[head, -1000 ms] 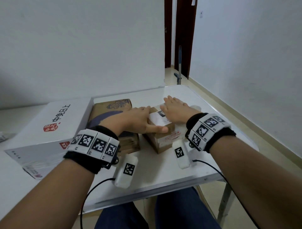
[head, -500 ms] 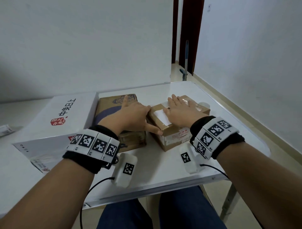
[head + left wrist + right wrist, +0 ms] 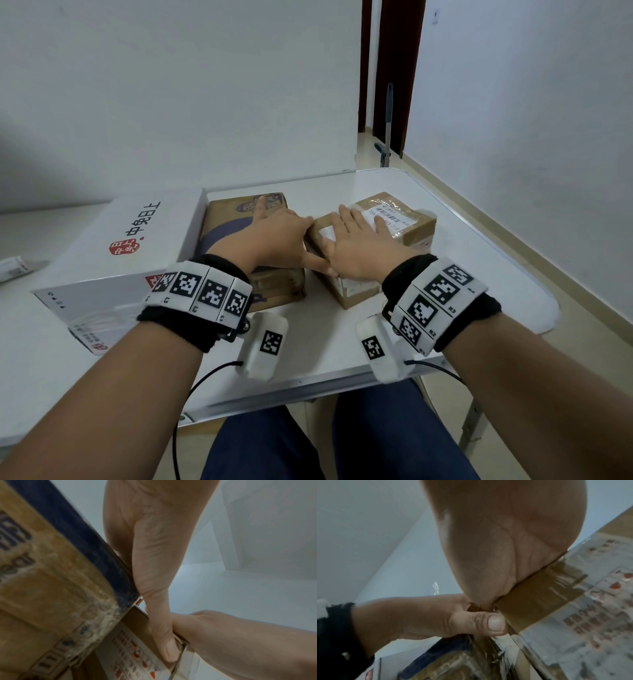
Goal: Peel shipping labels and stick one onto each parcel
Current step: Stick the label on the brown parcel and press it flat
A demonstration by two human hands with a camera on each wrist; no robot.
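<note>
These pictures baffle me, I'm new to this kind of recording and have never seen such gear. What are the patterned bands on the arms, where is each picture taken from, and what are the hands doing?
No machine here: a person works with bare hands. The patterned wrist bands carry small cameras. The wide picture comes from a camera on the head; the two close, blurry ones look along each wrist.

On the white table lie a large white box, a flat brown parcel and a small brown parcel.

The right hand lies flat with straight fingers on the small parcel, pressing on a white label. The left hand rests across both parcels, its thumb at the small one's near corner. Neither hand grips anything.
</note>
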